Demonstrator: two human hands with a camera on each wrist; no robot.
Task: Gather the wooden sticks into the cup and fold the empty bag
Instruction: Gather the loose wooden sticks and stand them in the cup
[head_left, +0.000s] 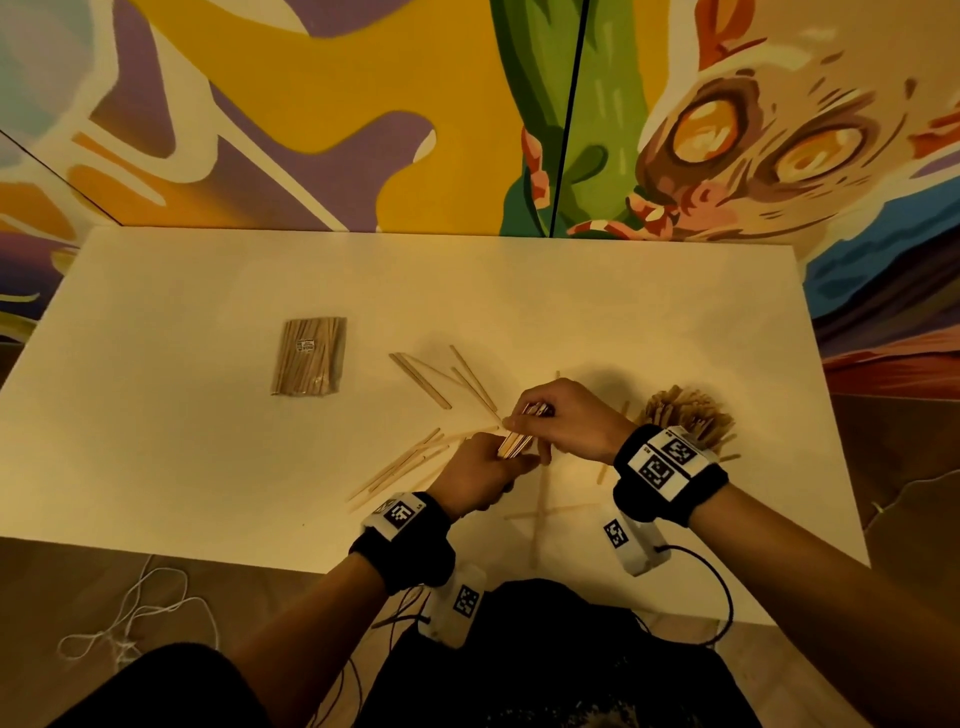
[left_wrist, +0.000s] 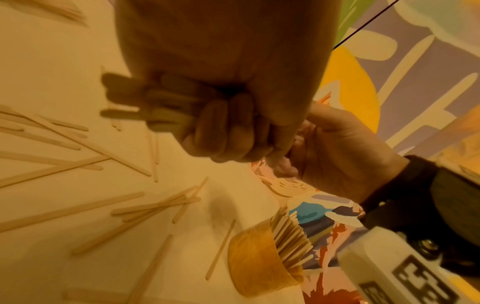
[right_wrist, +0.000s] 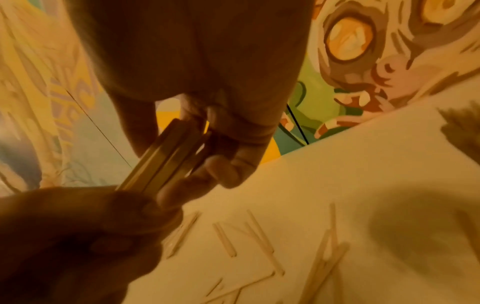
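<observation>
Left grip (head_left: 480, 470), lower centre of the head view: fingers curled round the near end of a bundle (head_left: 515, 442) of wooden sticks, fist clenched on it in the left wrist view, stick ends jutting out to the left of the fist. Right grip (head_left: 563, 415), just up and right of the left: thumb and fingertips (right_wrist: 226, 172) pinching the far end of the same bundle, both hands held above the surface (head_left: 208, 441). Loose sticks (head_left: 421, 376) lie scattered around the hands: one group up and left of them, another fanned out at their lower left, two crossed below them near the front edge. Cup (left_wrist: 253, 261), right of the hands and partly hidden behind the right wrist in the head view: round, standing near the right edge of the surface, packed with upright sticks that fan out of its mouth. Bag (head_left: 309, 356), centre left of the head view, well apart from the hands: clear, flat on the surface, full of sticks, small label on top. Painted wall (head_left: 363, 104) across the top of the frame. White cord (head_left: 135, 613) on the floor at lower left.
</observation>
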